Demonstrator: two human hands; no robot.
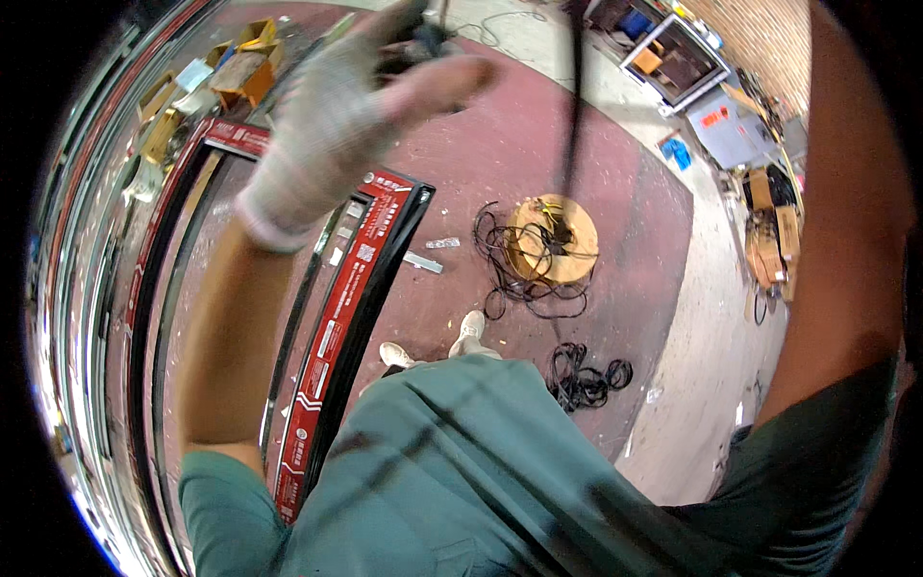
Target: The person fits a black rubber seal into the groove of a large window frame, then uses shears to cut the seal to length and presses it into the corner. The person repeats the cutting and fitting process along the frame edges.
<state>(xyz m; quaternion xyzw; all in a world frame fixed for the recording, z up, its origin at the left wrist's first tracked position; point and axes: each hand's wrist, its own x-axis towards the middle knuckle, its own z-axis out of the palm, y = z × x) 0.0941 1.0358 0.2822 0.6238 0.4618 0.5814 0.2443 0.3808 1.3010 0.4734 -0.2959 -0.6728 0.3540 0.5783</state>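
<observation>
Work in hand: gloved left hand, lifted in the upper left-centre, at a dark object by the top edge. Thumb stands out rightward, apart from the other fingers, whose tips merge with the object; pinching or merely near, cannot tell. Right arm runs up the right edge; its hand is out of view, fingers unknown. Judgement: step is handling that object; the next move calls for a sure hold on it and slack around it.

Surroundings, left to right: silver rails at far left; bins, upper left; black frame with red labels, partly hidden behind the left forearm; metal strip near centre; shoes, lower centre; dark cable from the top edge; spool with tangled wire; coil below; cartons at right.

Possible hindrances: frame close on the left side; wire and coil near the shoes, could snag a foot.
</observation>
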